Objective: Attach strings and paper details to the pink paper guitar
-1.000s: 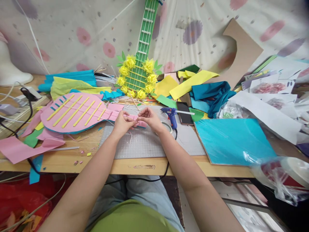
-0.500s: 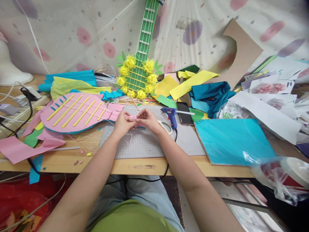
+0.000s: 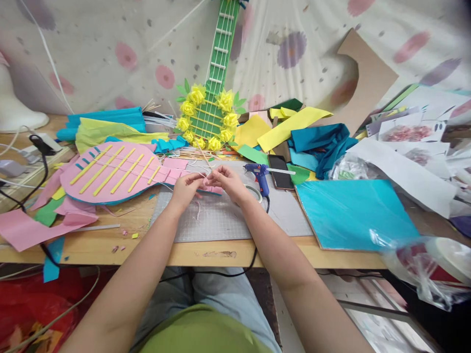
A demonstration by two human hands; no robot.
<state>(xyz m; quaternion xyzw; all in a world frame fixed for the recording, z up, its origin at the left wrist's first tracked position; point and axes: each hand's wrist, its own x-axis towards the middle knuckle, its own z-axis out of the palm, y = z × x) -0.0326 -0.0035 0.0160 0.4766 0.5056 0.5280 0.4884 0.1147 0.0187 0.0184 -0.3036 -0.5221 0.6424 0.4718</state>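
A pink paper stringed instrument [image 3: 106, 189] with yellow and blue strips lies on the left of the table. Its narrow neck [image 3: 177, 174] stretches right, beneath both hands. Thin pale string [image 3: 167, 186] runs along it toward my fingers. Over the neck, my left hand [image 3: 186, 190] is closed in a pinch on the string. Close beside it, my right hand [image 3: 228, 183] pinches the string too, its fingertips near the left ones. The exact grip is partly hidden by the fingers. A loose string end [image 3: 198, 211] hangs over the grey cutting mat [image 3: 221, 225].
Right of my hands are a blue glue gun [image 3: 260, 177] with its cord, a tape roll [image 3: 256, 192] and a phone [image 3: 281, 171]. A blue board [image 3: 356, 213] lies further right. Behind stands a green instrument [image 3: 211, 115] with yellow paper flowers, among coloured paper scraps [image 3: 294, 128].
My hands have drawn slightly apart, and the fingers have shifted on the string. More of the pink neck's end shows below my right hand.
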